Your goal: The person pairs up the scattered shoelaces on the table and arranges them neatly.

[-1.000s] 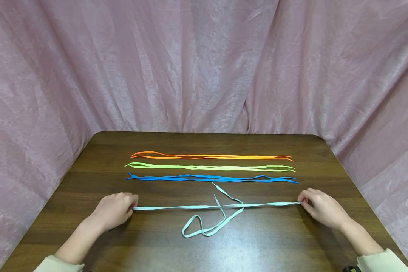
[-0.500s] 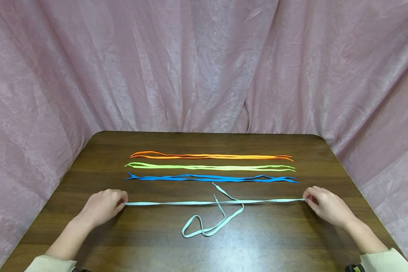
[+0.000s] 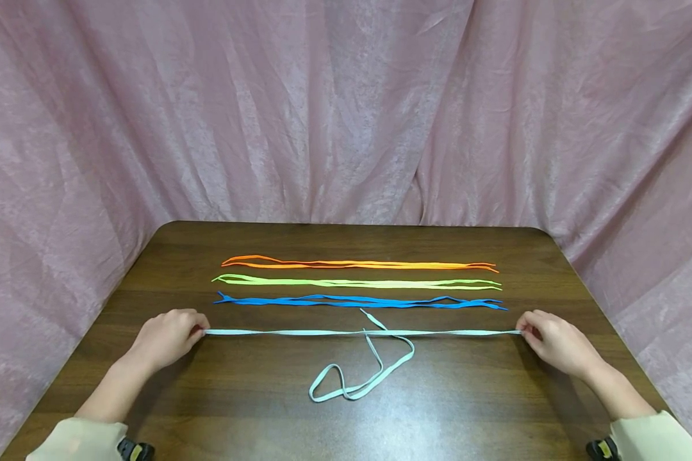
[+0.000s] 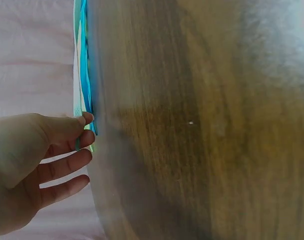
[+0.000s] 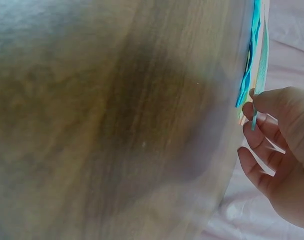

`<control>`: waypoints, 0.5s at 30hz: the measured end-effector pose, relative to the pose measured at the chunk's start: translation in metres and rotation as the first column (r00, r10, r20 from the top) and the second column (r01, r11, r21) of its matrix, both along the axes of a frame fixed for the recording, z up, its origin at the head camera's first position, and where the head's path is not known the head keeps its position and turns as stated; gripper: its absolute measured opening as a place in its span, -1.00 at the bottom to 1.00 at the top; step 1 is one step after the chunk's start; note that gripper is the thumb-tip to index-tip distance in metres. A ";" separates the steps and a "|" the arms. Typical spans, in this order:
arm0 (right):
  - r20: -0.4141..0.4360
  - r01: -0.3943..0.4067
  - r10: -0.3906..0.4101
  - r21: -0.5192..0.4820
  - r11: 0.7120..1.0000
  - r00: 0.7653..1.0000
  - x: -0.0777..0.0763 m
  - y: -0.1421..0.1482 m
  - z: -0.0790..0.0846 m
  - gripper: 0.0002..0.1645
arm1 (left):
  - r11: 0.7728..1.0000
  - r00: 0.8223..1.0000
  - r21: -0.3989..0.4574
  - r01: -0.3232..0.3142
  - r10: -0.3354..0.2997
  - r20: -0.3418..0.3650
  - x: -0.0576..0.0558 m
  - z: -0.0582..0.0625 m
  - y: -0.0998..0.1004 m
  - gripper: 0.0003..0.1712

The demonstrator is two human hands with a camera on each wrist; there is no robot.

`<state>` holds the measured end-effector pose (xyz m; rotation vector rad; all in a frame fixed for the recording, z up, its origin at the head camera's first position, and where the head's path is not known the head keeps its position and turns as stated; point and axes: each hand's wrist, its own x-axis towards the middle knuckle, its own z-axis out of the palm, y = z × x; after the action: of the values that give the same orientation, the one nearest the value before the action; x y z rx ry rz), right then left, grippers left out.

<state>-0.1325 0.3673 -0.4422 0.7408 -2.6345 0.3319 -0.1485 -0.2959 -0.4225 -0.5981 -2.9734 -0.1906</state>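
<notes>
A pale mint shoelace (image 3: 300,332) is stretched straight from side to side, in front of the blue laces. Its left end is pinched between thumb and forefinger of my left hand (image 3: 170,337); the tip pokes out below the fingers in the left wrist view. My right hand (image 3: 560,342) pinches the other end the same way, and its tip shows in the right wrist view. A second mint shoelace (image 3: 375,382) lies loosely looped on the table, partly crossed by the taut one.
Blue laces (image 3: 357,301), yellow-green laces (image 3: 357,283) and orange laces (image 3: 357,264) lie in parallel rows on the brown wooden table (image 3: 236,410). Pink curtains (image 3: 323,115) hang behind and at both sides.
Both hands have moved apart and away from me, toward the blue laces, carrying the mint shoelace, which is still taut. The looped shoelace has stayed in place.
</notes>
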 end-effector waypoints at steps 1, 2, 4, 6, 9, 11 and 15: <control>0.004 -0.001 0.001 0.002 1.000 1.000 -0.001 0.000 0.000 -0.65 | 1.000 1.000 -0.001 0.000 0.000 0.005 -0.002 0.000 0.000 -0.85; 0.005 0.000 0.000 0.004 1.000 1.000 -0.003 0.000 0.000 -0.66 | 1.000 1.000 -0.002 -0.002 0.002 0.013 -0.004 0.000 0.000 -0.85; 0.006 0.004 -0.004 0.006 1.000 1.000 -0.006 -0.001 0.001 -0.67 | 1.000 0.999 -0.002 -0.008 0.008 0.033 -0.008 0.000 -0.001 -0.85; 0.008 0.009 -0.009 0.007 1.000 1.000 -0.009 -0.002 0.002 -0.69 | 1.000 0.998 -0.001 -0.018 0.018 0.052 -0.012 0.000 -0.001 -0.84; 0.016 0.018 -0.018 0.010 1.000 1.000 -0.013 -0.002 0.002 -0.68 | 1.000 0.997 0.004 -0.026 0.026 0.068 -0.017 0.000 0.000 -0.82; 0.024 0.022 -0.023 0.014 1.000 0.999 -0.015 -0.003 0.002 -0.68 | 1.000 0.997 0.004 -0.029 0.028 0.075 -0.020 0.000 0.000 -0.81; 0.045 0.033 -0.033 0.020 0.999 0.998 -0.019 -0.003 0.002 -0.68 | 1.000 0.996 0.000 -0.031 0.031 0.085 -0.026 0.001 0.000 -0.81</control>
<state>-0.1517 0.3642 -0.4401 0.7028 -2.6932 0.3190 -0.1741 -0.2959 -0.4220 -0.5572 -3.0616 -0.2212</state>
